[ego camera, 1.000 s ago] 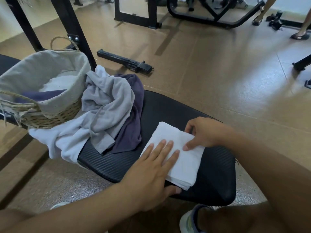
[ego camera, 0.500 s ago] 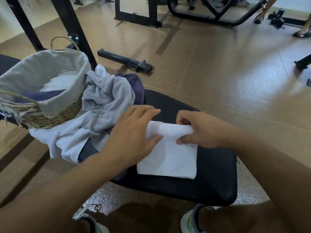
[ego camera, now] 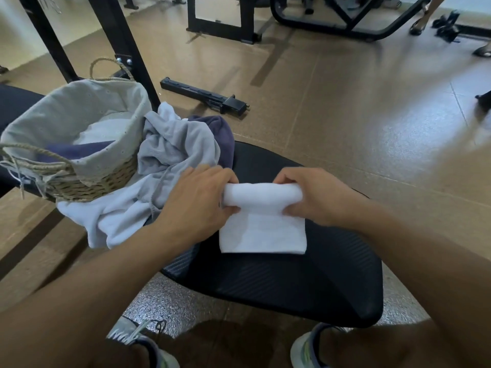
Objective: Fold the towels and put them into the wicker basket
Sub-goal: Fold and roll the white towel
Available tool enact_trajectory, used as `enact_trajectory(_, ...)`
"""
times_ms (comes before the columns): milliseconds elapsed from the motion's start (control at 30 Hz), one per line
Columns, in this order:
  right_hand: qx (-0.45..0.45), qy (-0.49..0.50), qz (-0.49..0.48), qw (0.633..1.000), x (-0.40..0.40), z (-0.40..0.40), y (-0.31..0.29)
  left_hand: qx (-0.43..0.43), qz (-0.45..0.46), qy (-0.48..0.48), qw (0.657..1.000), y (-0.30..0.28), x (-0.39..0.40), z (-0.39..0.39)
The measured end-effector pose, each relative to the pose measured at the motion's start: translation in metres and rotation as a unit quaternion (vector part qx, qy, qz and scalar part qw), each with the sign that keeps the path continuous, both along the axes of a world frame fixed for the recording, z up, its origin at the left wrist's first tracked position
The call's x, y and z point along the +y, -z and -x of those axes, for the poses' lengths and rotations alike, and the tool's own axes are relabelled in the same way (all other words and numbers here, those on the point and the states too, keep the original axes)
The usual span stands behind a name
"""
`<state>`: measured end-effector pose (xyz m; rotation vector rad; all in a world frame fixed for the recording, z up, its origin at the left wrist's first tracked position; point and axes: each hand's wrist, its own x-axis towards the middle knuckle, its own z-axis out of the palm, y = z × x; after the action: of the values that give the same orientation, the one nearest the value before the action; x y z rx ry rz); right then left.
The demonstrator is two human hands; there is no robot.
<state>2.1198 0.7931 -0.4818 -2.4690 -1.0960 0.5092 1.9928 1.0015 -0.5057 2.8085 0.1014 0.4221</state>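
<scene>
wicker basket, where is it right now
In the head view the wicker basket sits at the left on the black bench, touching the pile of unfolded towels on its right.

Bright, even daylight fills the scene, with a broad white glare on the floor (ego camera: 393, 144) at the right. Soft shadows fall beneath the bench (ego camera: 305, 282). Wide-angle distortion bends the edges, and the right border and the near forearms are blurred.
</scene>
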Motion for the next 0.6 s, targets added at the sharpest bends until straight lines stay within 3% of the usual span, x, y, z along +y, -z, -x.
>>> enact_trajectory(100,-0.111,0.025,-0.037,0.993,0.005,-0.001,0.006,-0.043,-0.025,-0.002,0.999,-0.001,0.0,-0.003)
enact_trajectory(200,-0.126,0.026,-0.019,0.992,0.002,-0.004,0.011,-0.011,-0.042,0.02,0.999,0.001,-0.003,0.001)
enact_trajectory(333,-0.102,0.02,-0.011,0.995,-0.003,-0.003,0.007,0.019,-0.068,0.037,0.997,0.003,-0.008,0.007)
enact_trajectory(600,0.073,-0.005,0.026,0.997,-0.02,0.006,-0.015,0.02,-0.078,0.013,0.997,0.015,-0.003,0.01)
